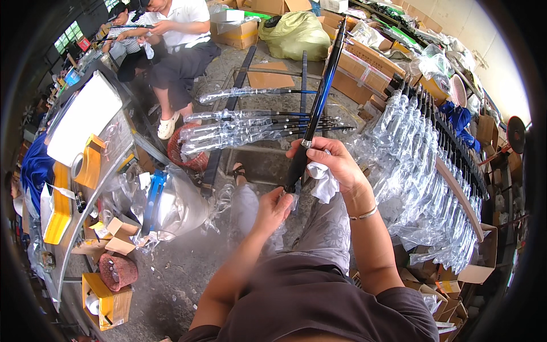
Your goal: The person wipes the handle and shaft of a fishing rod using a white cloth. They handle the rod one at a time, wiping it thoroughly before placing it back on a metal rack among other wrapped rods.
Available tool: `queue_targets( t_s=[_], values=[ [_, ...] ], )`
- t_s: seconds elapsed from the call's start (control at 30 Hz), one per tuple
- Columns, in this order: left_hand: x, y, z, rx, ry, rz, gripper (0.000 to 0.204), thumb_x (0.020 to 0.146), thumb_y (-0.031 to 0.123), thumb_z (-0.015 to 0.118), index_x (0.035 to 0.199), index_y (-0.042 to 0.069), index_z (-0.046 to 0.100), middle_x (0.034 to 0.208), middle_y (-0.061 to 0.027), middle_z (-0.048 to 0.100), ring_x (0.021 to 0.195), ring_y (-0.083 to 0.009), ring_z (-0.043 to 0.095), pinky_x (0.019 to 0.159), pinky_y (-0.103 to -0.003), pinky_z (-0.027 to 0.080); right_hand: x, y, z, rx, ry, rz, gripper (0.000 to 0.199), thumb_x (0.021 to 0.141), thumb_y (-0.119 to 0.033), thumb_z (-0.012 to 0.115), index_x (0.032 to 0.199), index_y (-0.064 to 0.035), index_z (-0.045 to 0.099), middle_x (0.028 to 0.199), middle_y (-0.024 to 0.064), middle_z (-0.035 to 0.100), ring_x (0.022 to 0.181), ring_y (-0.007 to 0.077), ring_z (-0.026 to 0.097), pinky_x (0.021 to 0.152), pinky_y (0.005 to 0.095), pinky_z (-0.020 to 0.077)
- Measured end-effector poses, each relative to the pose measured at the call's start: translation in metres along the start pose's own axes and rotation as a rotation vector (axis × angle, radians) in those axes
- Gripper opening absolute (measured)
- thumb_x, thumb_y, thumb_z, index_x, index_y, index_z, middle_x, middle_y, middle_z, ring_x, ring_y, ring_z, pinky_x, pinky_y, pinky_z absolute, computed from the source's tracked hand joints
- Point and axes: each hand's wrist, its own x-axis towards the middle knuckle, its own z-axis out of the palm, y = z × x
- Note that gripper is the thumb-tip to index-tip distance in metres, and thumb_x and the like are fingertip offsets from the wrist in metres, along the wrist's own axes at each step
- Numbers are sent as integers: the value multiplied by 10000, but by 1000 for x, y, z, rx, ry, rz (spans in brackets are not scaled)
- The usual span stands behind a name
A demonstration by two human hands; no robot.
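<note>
A long dark fishing rod (320, 97) with a blue band rises from my lap toward the far side. My left hand (273, 206) grips its black butt end, where a bit of clear plastic shows. My right hand (333, 162) wraps around the handle higher up, holding a white cloth (323, 183) against it.
Several rods in clear plastic sleeves (245, 128) lie on a metal frame ahead. A long rack (441, 165) of bagged rods runs along my right. At left stand a bench with a white roll (82, 117) and yellow tape. Two seated people (171, 34) work opposite. Cardboard boxes (364, 68) fill the back.
</note>
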Motion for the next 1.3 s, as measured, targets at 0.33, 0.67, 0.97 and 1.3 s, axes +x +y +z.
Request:
queue_targets(
  t_s=[0.33, 0.67, 0.97, 1.3],
  values=[
    [-1, 2, 0, -15, -9, -4, 366, 887, 403, 589, 774, 63, 515, 557, 40, 438, 449, -44, 412, 406, -201, 300, 2, 1, 1, 41, 6, 24, 265, 866, -115, 557, 1068, 47, 614, 996, 112, 664, 979, 182, 595, 930, 315, 420],
    [-1, 4, -6, -127, -108, -38, 434, 892, 467, 546, 806, 42, 534, 608, 21, 474, 459, -49, 401, 406, -206, 293, -1, -1, -2, 102, -43, 47, 287, 858, -119, 557, 1090, 43, 605, 1020, 123, 655, 980, 186, 598, 922, 313, 429],
    [0, 3, -10, -123, -157, -49, 533, 865, 553, 523, 810, 23, 552, 628, 3, 493, 453, -55, 401, 408, -214, 299, 2, 1, -1, 86, -45, 24, 264, 859, -117, 555, 1063, 40, 614, 1002, 119, 658, 975, 186, 600, 916, 313, 432],
    [2, 7, -16, -216, -240, -87, 557, 845, 576, 531, 824, 20, 550, 686, -22, 530, 458, -52, 404, 414, -209, 323, 0, 1, -1, 164, -77, 44, 272, 886, -145, 551, 1085, 32, 608, 1041, 124, 648, 981, 187, 604, 907, 303, 445]
  ],
)
